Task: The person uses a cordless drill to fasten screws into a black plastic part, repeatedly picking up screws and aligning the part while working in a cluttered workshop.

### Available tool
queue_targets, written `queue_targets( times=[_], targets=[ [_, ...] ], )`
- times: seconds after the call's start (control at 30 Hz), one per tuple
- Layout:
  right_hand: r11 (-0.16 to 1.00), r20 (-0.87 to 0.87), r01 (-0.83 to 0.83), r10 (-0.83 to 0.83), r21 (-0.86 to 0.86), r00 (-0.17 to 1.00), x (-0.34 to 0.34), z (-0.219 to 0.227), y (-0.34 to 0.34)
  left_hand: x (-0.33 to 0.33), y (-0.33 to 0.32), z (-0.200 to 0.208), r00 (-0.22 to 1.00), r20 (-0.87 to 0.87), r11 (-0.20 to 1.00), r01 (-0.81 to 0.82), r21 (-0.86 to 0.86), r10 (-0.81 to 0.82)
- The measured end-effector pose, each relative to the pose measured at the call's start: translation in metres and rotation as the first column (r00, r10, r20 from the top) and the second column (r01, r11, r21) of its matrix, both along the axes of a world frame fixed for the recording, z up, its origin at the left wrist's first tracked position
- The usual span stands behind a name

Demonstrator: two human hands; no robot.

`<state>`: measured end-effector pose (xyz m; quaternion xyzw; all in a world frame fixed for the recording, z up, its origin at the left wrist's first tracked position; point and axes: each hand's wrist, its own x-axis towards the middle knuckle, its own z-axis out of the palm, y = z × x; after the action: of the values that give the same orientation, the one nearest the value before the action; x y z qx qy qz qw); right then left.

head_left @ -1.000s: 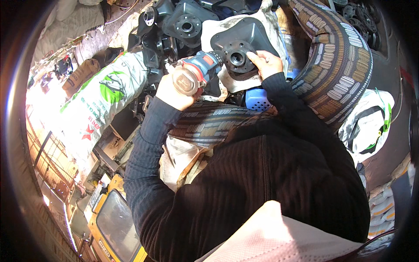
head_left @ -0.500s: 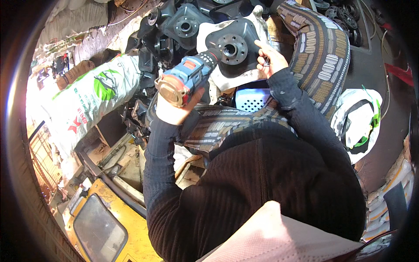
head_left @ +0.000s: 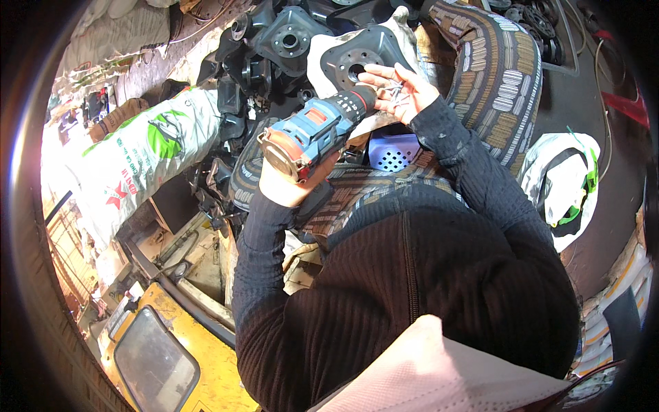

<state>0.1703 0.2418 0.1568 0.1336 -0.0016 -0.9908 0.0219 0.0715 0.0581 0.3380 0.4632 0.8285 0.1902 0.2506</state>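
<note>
My left hand (head_left: pixel 292 187) is wrapped round the grip of a blue cordless drill (head_left: pixel 316 127) with an orange-red rear. Its nose points up and right, toward the fingertips of my right hand (head_left: pixel 416 96). That hand is turned palm up, fingers loosely spread, cradling several thin silvery screws (head_left: pixel 397 93). Just beyond both hands lies a black square part with a round hub (head_left: pixel 336 58), on a white sack (head_left: pixel 408 34) between my legs. My right fingers and the drill's nose cover its near side. Whether the drill's tip touches a screw I cannot tell.
More black hubbed parts (head_left: pixel 290 42) are heaped at the far left. A lilac perforated basket (head_left: pixel 393 152) stands between my legs. A full white-and-green sack (head_left: pixel 147 154) lies to the left, above a yellow machine panel (head_left: pixel 218 367). At right is a white bag (head_left: pixel 559 185).
The drill has moved right and slightly nearer, away from the hub. My right hand has come left to the drill's nose and opened palm up, showing the screws.
</note>
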Motion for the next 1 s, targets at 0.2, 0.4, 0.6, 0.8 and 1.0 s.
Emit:
queue_targets(
  times=[0.2,0.4,0.6,0.8,1.0],
  targets=[
    [1.000,-0.014,0.007,-0.007,-0.023,1.000,-0.002,0.001,-0.001,-0.003,-0.004,-0.005,0.999,-0.001,0.999,0.032,-0.039,-0.032],
    [0.995,0.042,-0.003,-0.001,0.103,0.999,0.000,0.003,-0.001,-0.009,-0.008,-0.004,0.976,-0.181,0.992,0.126,0.008,-0.122],
    [0.910,0.208,-0.196,0.125,0.366,0.970,0.003,0.007,-0.005,-0.012,-0.016,0.001,0.990,0.054,0.986,-0.125,-0.113,0.131],
    [0.954,0.214,-0.187,0.136,0.236,0.967,0.005,0.009,-0.011,-0.003,-0.019,-0.007,0.994,0.025,0.994,-0.106,-0.025,0.107],
    [0.993,0.359,-0.117,0.113,-0.011,0.926,0.007,0.004,-0.020,0.005,-0.018,-0.008,0.997,-0.061,0.992,-0.034,0.125,0.042]
  ],
)
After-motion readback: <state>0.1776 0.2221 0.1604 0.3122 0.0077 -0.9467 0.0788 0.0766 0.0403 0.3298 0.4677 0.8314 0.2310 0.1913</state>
